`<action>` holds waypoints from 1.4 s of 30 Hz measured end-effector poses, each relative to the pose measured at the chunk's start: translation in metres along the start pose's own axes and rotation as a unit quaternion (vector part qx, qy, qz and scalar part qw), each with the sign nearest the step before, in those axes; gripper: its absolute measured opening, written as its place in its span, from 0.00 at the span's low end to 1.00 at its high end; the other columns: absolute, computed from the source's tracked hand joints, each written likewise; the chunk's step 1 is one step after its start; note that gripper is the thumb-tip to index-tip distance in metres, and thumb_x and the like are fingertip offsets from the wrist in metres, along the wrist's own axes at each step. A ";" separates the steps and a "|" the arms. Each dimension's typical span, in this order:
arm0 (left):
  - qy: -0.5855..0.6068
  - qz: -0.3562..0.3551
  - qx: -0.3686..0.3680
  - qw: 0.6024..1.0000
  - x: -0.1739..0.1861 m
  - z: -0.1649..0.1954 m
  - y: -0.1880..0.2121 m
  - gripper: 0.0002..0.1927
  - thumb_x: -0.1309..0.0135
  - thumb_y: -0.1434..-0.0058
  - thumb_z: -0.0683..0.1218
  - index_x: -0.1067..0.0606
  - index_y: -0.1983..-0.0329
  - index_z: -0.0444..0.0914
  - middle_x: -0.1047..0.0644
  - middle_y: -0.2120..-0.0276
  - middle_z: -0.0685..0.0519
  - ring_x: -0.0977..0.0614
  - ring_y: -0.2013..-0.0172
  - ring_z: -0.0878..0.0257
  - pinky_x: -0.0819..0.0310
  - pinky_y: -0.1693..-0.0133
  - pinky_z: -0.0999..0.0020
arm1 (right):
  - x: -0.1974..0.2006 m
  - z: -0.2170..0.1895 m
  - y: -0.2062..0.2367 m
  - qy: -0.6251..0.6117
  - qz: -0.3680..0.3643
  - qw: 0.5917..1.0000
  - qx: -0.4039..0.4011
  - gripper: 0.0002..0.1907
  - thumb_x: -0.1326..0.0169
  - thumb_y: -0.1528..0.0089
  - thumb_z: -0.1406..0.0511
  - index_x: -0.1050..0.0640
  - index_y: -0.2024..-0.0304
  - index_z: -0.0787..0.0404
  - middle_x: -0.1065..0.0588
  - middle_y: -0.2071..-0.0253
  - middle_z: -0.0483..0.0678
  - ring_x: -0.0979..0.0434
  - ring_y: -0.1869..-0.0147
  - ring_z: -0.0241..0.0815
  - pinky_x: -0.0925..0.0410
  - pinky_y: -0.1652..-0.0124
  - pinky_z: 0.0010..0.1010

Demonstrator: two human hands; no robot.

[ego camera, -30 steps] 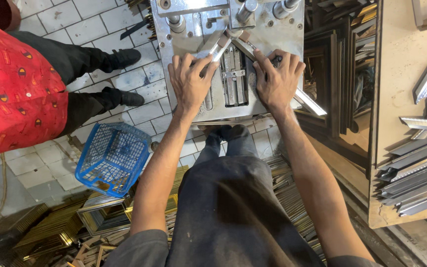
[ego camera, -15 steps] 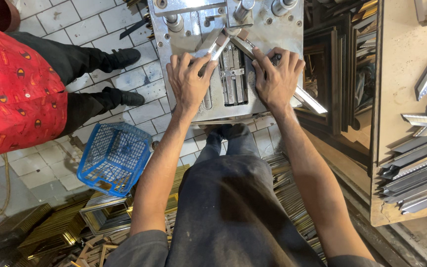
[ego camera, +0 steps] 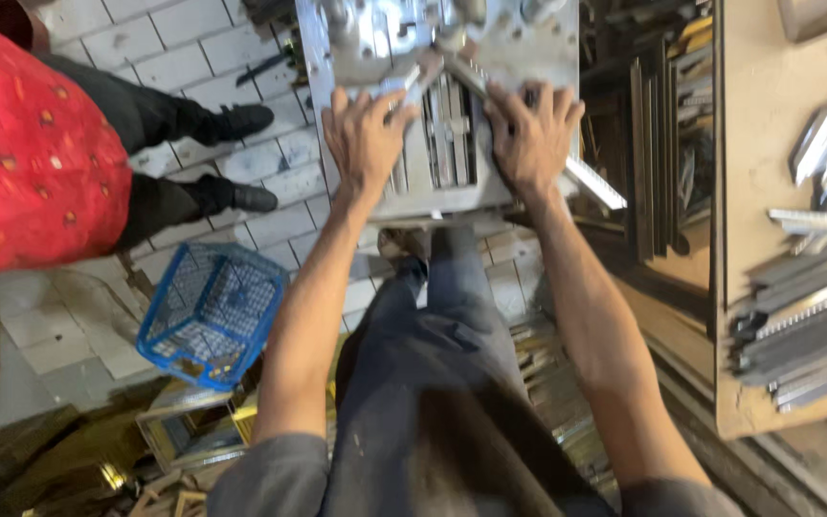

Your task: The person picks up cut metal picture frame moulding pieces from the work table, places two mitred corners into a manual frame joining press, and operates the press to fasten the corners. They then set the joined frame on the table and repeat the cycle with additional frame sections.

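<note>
A grey metal press bed (ego camera: 490,57) stands in front of me. My left hand (ego camera: 366,139) lies flat on it, pressing down a short metal strip (ego camera: 404,81) that angles up to the right. My right hand (ego camera: 528,139) presses on a longer metal strip (ego camera: 591,182) that runs from the bed's centre down past its right edge. The two strips meet in a corner near the top middle. A slotted block (ego camera: 452,144) sits between my hands.
A blue mesh basket (ego camera: 211,311) stands on the tiled floor at the left. A person in a red shirt (ego camera: 31,153) and black shoes stands beside it. A wooden bench (ego camera: 768,191) at the right carries several metal strips (ego camera: 806,316). Frames lie on the floor.
Both hands stay pressed on the strips. The view has shifted slightly, and the picture is more blurred now.
</note>
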State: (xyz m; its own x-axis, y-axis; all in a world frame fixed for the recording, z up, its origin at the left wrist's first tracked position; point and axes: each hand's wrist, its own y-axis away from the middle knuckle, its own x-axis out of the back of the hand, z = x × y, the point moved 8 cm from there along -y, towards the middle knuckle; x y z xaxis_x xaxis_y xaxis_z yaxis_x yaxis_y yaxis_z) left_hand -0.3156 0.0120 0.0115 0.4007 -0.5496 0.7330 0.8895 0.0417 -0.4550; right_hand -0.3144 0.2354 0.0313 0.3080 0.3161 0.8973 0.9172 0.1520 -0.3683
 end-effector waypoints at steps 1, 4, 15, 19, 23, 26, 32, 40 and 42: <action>0.000 0.001 -0.004 1.000 0.000 0.000 0.000 0.14 0.29 0.46 0.56 0.15 0.60 0.47 0.22 0.71 0.57 0.28 0.64 0.55 0.36 0.61 0.57 | 0.000 0.000 -0.001 -0.005 -0.001 1.000 -0.002 0.11 0.37 0.31 0.56 0.17 0.45 0.42 0.28 0.53 0.47 0.35 0.49 0.53 0.43 0.50 0.45; -0.017 0.012 -0.006 1.000 0.004 0.002 -0.001 0.13 0.30 0.47 0.56 0.15 0.62 0.48 0.22 0.70 0.57 0.27 0.62 0.54 0.36 0.60 0.57 | 0.005 -0.005 -0.002 -0.004 0.016 1.000 0.004 0.10 0.37 0.33 0.56 0.16 0.49 0.42 0.27 0.53 0.45 0.34 0.48 0.52 0.42 0.48 0.46; -0.023 -0.033 0.011 0.999 -0.006 -0.003 0.013 0.09 0.30 0.46 0.52 0.15 0.63 0.49 0.28 0.71 0.57 0.29 0.63 0.54 0.40 0.61 0.55 | -0.015 0.004 0.007 0.009 -0.020 1.000 0.002 0.11 0.36 0.35 0.57 0.15 0.50 0.43 0.28 0.55 0.47 0.34 0.50 0.52 0.42 0.48 0.48; -0.054 -0.048 -0.002 0.997 -0.009 0.001 0.016 0.08 0.31 0.42 0.52 0.17 0.59 0.52 0.30 0.65 0.57 0.29 0.58 0.56 0.42 0.57 0.54 | -0.011 0.005 0.007 -0.002 -0.005 1.000 -0.005 0.11 0.37 0.34 0.58 0.17 0.48 0.44 0.28 0.54 0.47 0.33 0.48 0.52 0.42 0.47 0.48; -0.077 -0.011 -0.044 0.996 -0.007 0.009 0.010 0.11 0.31 0.41 0.54 0.18 0.58 0.49 0.31 0.65 0.57 0.30 0.60 0.55 0.45 0.58 0.54 | -0.005 0.000 0.001 0.012 -0.003 1.000 0.011 0.12 0.38 0.35 0.59 0.18 0.49 0.47 0.28 0.55 0.49 0.33 0.49 0.53 0.42 0.49 0.48; -0.103 -0.028 -0.042 0.993 -0.013 0.005 0.007 0.11 0.33 0.41 0.56 0.19 0.61 0.49 0.30 0.64 0.57 0.29 0.58 0.56 0.46 0.56 0.54 | -0.003 0.000 -0.005 -0.009 0.020 1.000 0.012 0.10 0.39 0.33 0.59 0.18 0.50 0.48 0.27 0.54 0.51 0.33 0.49 0.53 0.41 0.50 0.47; -0.029 0.022 -0.038 0.999 -0.003 0.010 0.019 0.08 0.34 0.37 0.52 0.20 0.59 0.47 0.26 0.56 0.52 0.27 0.51 0.49 0.37 0.52 0.49 | -0.008 0.017 0.010 -0.037 -0.012 0.999 -0.033 0.14 0.39 0.38 0.58 0.19 0.50 0.50 0.28 0.51 0.52 0.32 0.44 0.55 0.40 0.47 0.49; -0.081 0.016 -0.082 0.993 -0.007 0.010 0.056 0.13 0.34 0.29 0.53 0.23 0.50 0.42 0.34 0.42 0.38 0.34 0.42 0.41 0.36 0.44 0.43 | 0.039 0.026 0.026 -0.126 -0.075 0.988 -0.039 0.24 0.37 0.44 0.52 0.19 0.45 0.45 0.38 0.32 0.56 0.41 0.30 0.58 0.45 0.39 0.56; -0.079 0.045 -0.066 0.994 -0.003 -0.004 0.070 0.16 0.36 0.26 0.53 0.23 0.41 0.43 0.35 0.46 0.40 0.34 0.44 0.43 0.37 0.44 0.43 | 0.074 0.039 0.037 -0.107 -0.023 0.994 0.010 0.27 0.38 0.41 0.51 0.20 0.40 0.49 0.38 0.30 0.54 0.41 0.28 0.57 0.46 0.38 0.56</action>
State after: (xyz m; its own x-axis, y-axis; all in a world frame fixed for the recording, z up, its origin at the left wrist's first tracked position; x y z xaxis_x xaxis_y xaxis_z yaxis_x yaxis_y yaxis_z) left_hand -0.2556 0.0138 -0.0247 0.5165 -0.4105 0.7515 0.8159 -0.0302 -0.5774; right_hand -0.2677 0.3006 0.0747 0.2031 0.5007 0.8415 0.9231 0.1888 -0.3351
